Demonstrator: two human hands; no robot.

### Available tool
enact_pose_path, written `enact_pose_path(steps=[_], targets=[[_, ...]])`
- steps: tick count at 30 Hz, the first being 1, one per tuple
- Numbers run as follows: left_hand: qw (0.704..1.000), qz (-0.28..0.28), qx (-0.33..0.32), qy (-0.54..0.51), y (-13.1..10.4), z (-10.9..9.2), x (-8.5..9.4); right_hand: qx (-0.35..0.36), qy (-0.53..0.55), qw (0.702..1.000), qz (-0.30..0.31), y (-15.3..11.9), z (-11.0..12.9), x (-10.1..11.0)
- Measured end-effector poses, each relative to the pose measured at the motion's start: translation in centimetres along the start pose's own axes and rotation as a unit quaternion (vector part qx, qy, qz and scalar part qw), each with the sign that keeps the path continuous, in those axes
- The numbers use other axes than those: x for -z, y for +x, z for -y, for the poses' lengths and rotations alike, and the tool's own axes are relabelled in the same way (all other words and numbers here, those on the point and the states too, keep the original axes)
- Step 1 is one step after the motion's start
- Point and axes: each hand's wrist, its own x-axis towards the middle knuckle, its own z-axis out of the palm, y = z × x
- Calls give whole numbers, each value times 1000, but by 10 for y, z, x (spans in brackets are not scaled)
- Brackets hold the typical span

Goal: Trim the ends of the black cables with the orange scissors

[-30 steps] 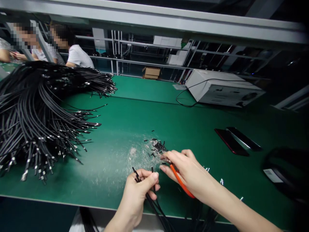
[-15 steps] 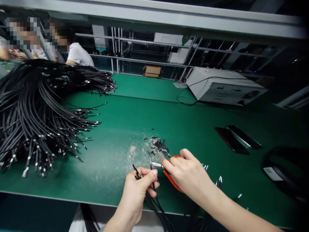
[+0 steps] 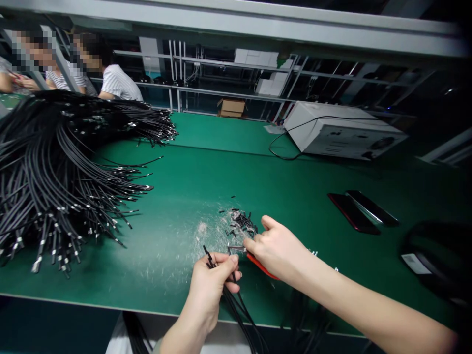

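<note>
My left hand (image 3: 216, 282) is closed around several black cables (image 3: 236, 310), their ends sticking up past the fingers. One cable stands apart at the thumb, its end bare of black sheath and pale. Red-handled scissors (image 3: 263, 267) are gripped in my right hand (image 3: 276, 250); their blades lie at that cable's tip. Whether the blades touch it I cannot tell. Just beyond the hands, short black offcuts (image 3: 243, 221) and fine pale strands (image 3: 202, 228) litter the green tabletop (image 3: 206, 172).
A big heap of black cables (image 3: 47, 167) covers the table's left side. Towards the back right sits a white metal box (image 3: 342, 132) with a cord. Two phone-like slabs (image 3: 354, 214) and a dark round object (image 3: 431, 265) lie at right. People (image 3: 120, 81) sit at the far left.
My right hand has turned, and the scissors' handles show more edge-on. The blades have shifted slightly up and left at the cable tip. My left hand stays nearly still.
</note>
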Motion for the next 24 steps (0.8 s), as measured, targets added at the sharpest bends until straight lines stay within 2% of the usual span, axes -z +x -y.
enact_pose_path(steps=[2, 4, 7, 10, 12, 15, 17, 18, 22, 24], targets=[[1000, -4, 6, 2, 1, 0, 0, -48, 46, 998, 4, 3, -1, -1], [1000, -7, 0, 0, 2, 0, 0, -146, 129, 981, -11, 4, 3, -3], [1000, -4, -24, -4, 2, -1, -1, -251, 335, 908, -35, 7, 17, -6], [999, 0, -43, 4, 2, -1, -2, -265, 491, 828, -54, 9, 32, -5], [999, -6, -50, 9, 1, 0, -2, -271, 539, 795, -58, 10, 37, -2], [998, -8, -57, 7, -1, 0, -2, -261, 593, 761, -29, 10, 36, 5], [998, -7, -59, 6, -2, 0, -2, -255, 596, 761, -9, 9, 34, 9], [998, -8, -60, 5, -3, -1, -3, -253, 582, 773, -6, 9, 33, 10], [998, -18, -60, -1, -2, -2, -4, -255, 432, 864, -51, 6, 36, 6], [998, -24, -57, 0, -2, -2, -5, -269, 353, 893, -79, 5, 39, 3]])
